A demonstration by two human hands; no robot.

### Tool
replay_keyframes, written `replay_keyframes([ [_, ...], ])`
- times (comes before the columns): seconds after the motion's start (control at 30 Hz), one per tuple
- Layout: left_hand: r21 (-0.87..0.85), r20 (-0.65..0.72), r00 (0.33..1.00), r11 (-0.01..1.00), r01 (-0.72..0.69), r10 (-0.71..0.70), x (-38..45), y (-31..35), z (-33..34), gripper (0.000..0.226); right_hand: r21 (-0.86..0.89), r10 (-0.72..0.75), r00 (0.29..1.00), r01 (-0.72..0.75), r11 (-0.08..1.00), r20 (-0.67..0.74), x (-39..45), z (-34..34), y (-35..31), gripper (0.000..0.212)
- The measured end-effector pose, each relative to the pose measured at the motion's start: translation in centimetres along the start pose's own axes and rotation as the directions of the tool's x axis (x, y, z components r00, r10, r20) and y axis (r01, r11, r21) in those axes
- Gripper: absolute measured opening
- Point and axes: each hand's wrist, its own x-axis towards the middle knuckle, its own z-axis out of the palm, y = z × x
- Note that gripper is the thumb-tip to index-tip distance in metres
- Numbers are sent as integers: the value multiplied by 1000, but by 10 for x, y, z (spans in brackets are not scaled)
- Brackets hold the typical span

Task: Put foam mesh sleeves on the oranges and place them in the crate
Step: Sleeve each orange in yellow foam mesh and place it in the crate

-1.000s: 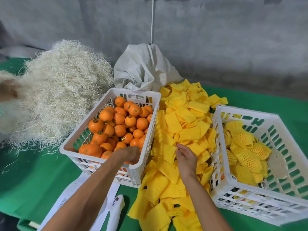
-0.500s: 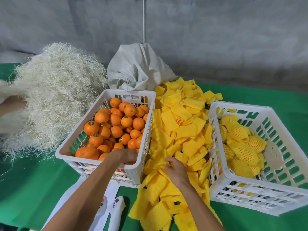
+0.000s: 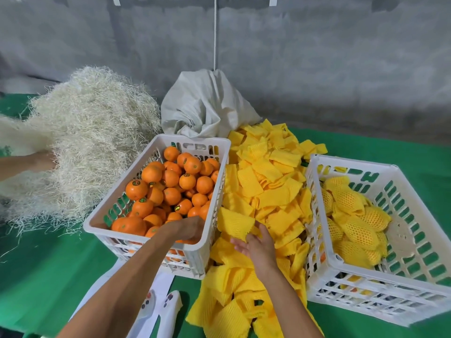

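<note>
Left hand (image 3: 189, 229) reaches into near corner of orange crate (image 3: 97, 219), fingers curled down over oranges (image 3: 170, 184); whether it grips one, cannot tell. Right hand (image 3: 256, 242), just right of that crate, pinches yellow foam sleeve (image 3: 233, 223) lifted off sleeve pile (image 3: 268, 181). Sleeved oranges (image 3: 353, 215) in second crate (image 3: 314, 245), right of pile.

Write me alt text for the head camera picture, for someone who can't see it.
A person's left hand reaches into a white crate of oranges while the right hand lifts a yellow foam sleeve from a pile. At right, another crate holds sleeved oranges.
</note>
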Motion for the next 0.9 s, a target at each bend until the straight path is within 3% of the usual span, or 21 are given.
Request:
replay_keyframes([
  [0.1, -81, 6, 989, 985, -149, 150, -5, 10, 1, 25, 72, 39, 998, -43, 996, 50, -6, 2, -7, 31],
  [0.17, -270, -155, 970, 936, -225, 189, -13, 18, -5, 31, 132, 65, 993, -78, 988, 95, -11, 3, -11, 26],
  [0.23, -503, -362, 922, 803, -319, 139, -17, 28, -8, 33, 138, 39, 991, -56, 989, 126, -18, 3, -15, 19],
  [0.33, -578, -630, 775, 636, -511, 51, -36, 55, -10, 42, 102, -16, 995, 6, 995, 98, -21, 3, -25, 15],
  [0.4, -608, -694, 720, 520, -601, 20, -54, 73, -8, 55, -1, -33, 999, 33, 999, 40, -19, 4, -33, 16],
  [0.43, -649, -677, 736, 478, -592, -7, -59, 81, -7, 61, -83, -55, 998, 56, 995, 17, -18, 4, -36, 18],
  [0.5, -830, -469, 883, 339, -443, 7, -60, 94, -3, 70, -227, -129, 992, 123, 966, -11, -17, 1, -39, 21],
  [0.53, -939, -254, 965, 221, -262, 67, -58, 100, -1, 72, -265, -168, 986, 156, 952, -24, -17, 0, -41, 23],
  [0.57, -993, -8, 989, 111, -25, 150, -58, 104, 3, 74, -293, -204, 978, 184, 938, -39, -17, -2, -42, 25],
  [0.6, -980, 196, 953, 33, 194, 230, -59, 108, 8, 74, -315, -238, 970, 208, 926, -59, -17, -5, -42, 28],
  [0.67, -895, 413, 859, -39, 444, 304, -56, 113, 18, 74, -337, -295, 948, 241, 910, -120, -17, -11, -42, 30],
  [0.7, -874, 455, 833, -19, 485, 315, -53, 114, 22, 72, -351, -323, 934, 254, 901, -155, -16, -14, -41, 29],
  [0.77, -876, 478, 813, 116, 468, 332, -48, 117, 29, 64, -441, -375, 902, 254, 861, -213, -14, -20, -41, 23],
  [0.83, -886, 425, 839, 344, 310, 339, -47, 120, 37, 58, -523, -428, 869, 252, 814, -248, -11, -27, -41, 21],
  [0.9, -825, 305, 886, 562, 61, 350, -46, 123, 50, 63, -527, -470, 849, 293, 798, -240, -10, -29, -41, 23],
])
